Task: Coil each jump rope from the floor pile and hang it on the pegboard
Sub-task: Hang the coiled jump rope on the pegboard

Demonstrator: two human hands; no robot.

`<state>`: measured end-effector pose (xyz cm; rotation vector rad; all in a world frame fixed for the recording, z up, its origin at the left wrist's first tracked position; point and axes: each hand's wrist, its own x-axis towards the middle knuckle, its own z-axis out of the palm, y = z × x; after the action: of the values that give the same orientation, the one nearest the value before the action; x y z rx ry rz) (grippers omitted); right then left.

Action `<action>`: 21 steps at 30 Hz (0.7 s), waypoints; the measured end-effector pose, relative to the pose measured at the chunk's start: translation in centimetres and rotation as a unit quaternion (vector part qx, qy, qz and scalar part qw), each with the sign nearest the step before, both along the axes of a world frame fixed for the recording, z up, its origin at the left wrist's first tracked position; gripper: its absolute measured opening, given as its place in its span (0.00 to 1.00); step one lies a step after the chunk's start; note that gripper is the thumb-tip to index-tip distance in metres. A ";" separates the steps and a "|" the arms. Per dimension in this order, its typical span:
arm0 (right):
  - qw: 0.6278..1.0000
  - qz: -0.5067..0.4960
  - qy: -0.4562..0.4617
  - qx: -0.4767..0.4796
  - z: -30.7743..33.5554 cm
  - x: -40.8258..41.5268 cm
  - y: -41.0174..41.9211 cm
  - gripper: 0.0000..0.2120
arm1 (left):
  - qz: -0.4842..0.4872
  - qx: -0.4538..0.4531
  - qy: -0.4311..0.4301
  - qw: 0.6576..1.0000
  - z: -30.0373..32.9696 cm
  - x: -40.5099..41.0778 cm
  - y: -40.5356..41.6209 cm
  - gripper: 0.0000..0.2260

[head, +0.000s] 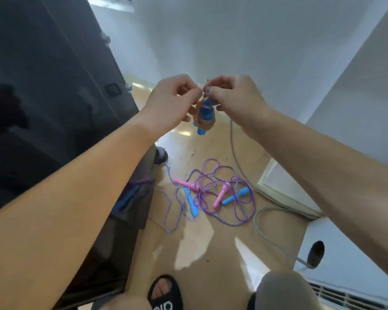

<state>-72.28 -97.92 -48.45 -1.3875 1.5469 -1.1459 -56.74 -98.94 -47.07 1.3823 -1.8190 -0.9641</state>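
Nearest the camera, a black sandal (164,296) and a grey-clad knee (282,289) stand on the tan floor (211,253). A grey cable (259,222) runs over the floor to a round hole in a white unit (345,249) on the right. Beyond the foot lies the pile (208,195): tangled purple and striped ropes with pink handles (220,195) and blue handles (192,203), next to a dark cabinet (54,108) on the left. Above the pile, both forearms reach forward. The left hand (173,101) and right hand (231,97) meet, fingers curled, each pinching the top of a coiled rope (204,115); its blue handles hang down between the hands, bundled with brownish coils. Exactly which strand each fingertip grips is blurred. Behind the hands rises a white wall (233,41)
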 end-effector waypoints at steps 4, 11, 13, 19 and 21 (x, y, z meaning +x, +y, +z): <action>0.999 -0.018 -0.025 0.011 7.0 -0.8 -2.7 0.04 | -0.015 0.009 0.007 1.000 7.0 -1.0 -3.2 0.08; 0.996 -0.038 -0.064 0.039 25.1 -0.5 -6.3 0.06 | -0.036 0.023 0.010 0.999 24.4 -1.2 -7.3 0.07; 0.997 -0.045 -0.052 0.029 30.7 -0.5 -7.5 0.06 | -0.046 0.025 0.010 0.999 30.0 -1.1 -8.6 0.06; 0.997 -0.065 0.032 -0.018 45.2 -0.1 -10.6 0.04 | -0.049 0.027 0.015 0.998 44.8 -1.0 -12.4 0.05; 0.994 -0.085 0.057 -0.032 47.9 -0.1 -11.0 0.05 | -0.055 0.016 0.006 0.998 47.8 -1.0 -13.5 0.03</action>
<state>-72.35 -108.93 -0.60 -1.4049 1.7505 -1.2469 -57.75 -112.41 0.74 1.3045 -1.8959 -1.0606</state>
